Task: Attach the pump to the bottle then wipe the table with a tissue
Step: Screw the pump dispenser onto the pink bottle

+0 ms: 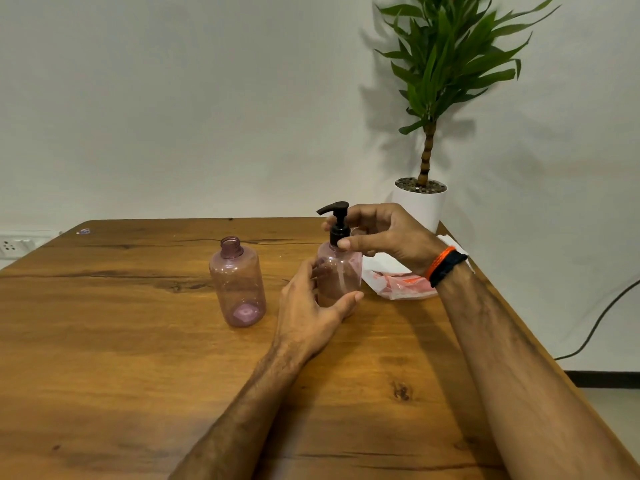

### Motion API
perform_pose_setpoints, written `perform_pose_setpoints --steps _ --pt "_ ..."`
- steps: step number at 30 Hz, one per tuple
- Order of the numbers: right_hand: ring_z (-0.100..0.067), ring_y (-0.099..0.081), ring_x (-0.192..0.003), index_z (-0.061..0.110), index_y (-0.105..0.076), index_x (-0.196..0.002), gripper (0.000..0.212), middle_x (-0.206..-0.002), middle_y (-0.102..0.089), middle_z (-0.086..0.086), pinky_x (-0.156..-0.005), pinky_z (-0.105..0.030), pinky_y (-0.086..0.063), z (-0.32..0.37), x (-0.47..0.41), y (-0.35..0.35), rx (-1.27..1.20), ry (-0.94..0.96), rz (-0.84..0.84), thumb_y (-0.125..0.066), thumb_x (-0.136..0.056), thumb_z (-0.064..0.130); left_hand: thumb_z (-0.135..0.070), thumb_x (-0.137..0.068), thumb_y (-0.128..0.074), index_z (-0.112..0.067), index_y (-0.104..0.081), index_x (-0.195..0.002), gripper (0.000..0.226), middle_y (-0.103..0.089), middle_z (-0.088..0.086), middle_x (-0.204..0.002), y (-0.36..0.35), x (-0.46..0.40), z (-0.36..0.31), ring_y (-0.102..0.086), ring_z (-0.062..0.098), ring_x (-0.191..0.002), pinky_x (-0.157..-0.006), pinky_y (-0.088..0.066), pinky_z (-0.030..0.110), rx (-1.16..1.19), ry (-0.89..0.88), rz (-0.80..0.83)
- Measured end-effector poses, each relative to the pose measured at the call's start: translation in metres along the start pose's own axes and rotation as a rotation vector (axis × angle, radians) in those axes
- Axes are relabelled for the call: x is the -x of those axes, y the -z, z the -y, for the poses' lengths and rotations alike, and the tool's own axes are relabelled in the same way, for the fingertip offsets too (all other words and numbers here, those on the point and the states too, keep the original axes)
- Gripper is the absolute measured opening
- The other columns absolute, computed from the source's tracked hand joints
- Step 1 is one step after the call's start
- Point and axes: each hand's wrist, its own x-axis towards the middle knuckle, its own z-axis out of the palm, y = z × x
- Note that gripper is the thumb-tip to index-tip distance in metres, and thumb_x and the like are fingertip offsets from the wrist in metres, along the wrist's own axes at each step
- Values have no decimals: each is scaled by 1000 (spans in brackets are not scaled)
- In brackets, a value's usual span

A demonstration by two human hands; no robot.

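My left hand (313, 299) wraps the lower body of the pink bottle (337, 275), thumb at the near side, fingers (320, 263) round its far left, grasping it as it stands upright on the counter (138, 341). My right hand (384, 233) comes in from 3 o'clock; its thumb and fingertips are closed on the black collar of the pump (337, 223), which sits in the bottle's neck with its spout pointing toward 9 o'clock. Whether the collar is screwed fully home I cannot tell.

A second bottle (238, 282), same pink, open-necked and without a pump, stands upright at 9 o'clock of the held one, apart from my left hand. At 3 o'clock of the held bottle, partly behind my right wrist, lies a tissue pack (398, 280), white and red, flat on the counter. My right wrist wears orange and dark bands (445, 265). Beyond the counter's far right corner, at 1 o'clock, a plant (446, 64) stands in a white pot (420, 206).
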Motion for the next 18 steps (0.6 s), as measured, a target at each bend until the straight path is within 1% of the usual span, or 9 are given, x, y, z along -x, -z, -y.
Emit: perform_pose_setpoints --steps 2,4,7,9,11,14,16,17,18 --pt "-12 -71 -90 -1 -65 -116 39 -110 -72 -13 -69 -16 -51 1 1 1 -34 16 -8 -73 -78 -2 -42 -66 -85 -26 -50 -127 72 -62 -8 -124 0 0 0 -61 7 -109 -86 -52 18 5 -2 -3" --pt "-5 -69 -79 1 -69 -105 36 -95 -73 -7 -66 -15 -51 2 -2 -1 16 2 -83 -80 -71 1 -43 -66 -84 -26 -50 -129 73 -62 -8 -126 0 -1 0 -60 7 -110 -88 -52 21 -2 -1 -3" --pt "5 -58 -60 11 -68 -87 36 -78 -66 1 -59 -12 -49 1 -7 -6 131 -37 -217 -90 -59 16 -47 -67 -83 -28 -47 -130 75 -59 -9 -127 0 -1 0 -56 6 -110 -87 -50 20 -30 5 3" --pt "6 -57 -60 12 -69 -90 35 -78 -64 4 -57 -10 -46 1 -8 -6 126 -45 -194 -89 -61 19 -47 -67 -83 -29 -47 -130 74 -58 -11 -125 0 -1 0 -55 4 -108 -84 -47 15 -30 6 5" --pt "5 -60 -66 9 -69 -101 34 -86 -70 3 -55 -11 -44 1 -5 -4 84 -54 -91 -83 -71 17 -47 -67 -83 -29 -48 -128 73 -58 -14 -121 0 0 0 -56 3 -106 -82 -46 13 -25 8 4" --pt "-11 -68 -87 8 -69 -110 33 -107 -73 -7 -62 -23 -44 2 -1 -1 66 -30 -8 -76 -78 10 -47 -66 -83 -28 -49 -126 71 -58 -16 -116 0 0 0 -57 2 -104 -81 -46 11 -19 -1 1" --pt "-22 -71 -93 7 -70 -107 31 -103 -75 -9 -70 -28 -46 1 -1 0 51 -29 -29 -78 -77 8 -46 -66 -84 -29 -50 -123 68 -59 -16 -116 0 0 0 -58 -1 -101 -81 -47 11 -16 -3 -1" --pt "-18 -71 -87 8 -70 -102 30 -95 -75 -6 -69 -25 -48 1 -3 -1 58 -37 -59 -80 -74 8 -46 -66 -84 -30 -50 -122 67 -59 -16 -115 1 0 1 -58 -1 -100 -81 -48 11 -15 -4 -2" --pt "-9 -70 -77 10 -70 -96 30 -87 -74 -1 -65 -20 -49 1 -4 -3 70 -48 -99 -84 -69 10 -45 -66 -84 -30 -50 -123 68 -59 -16 -115 1 0 1 -58 0 -101 -81 -48 12 -14 -7 -2"
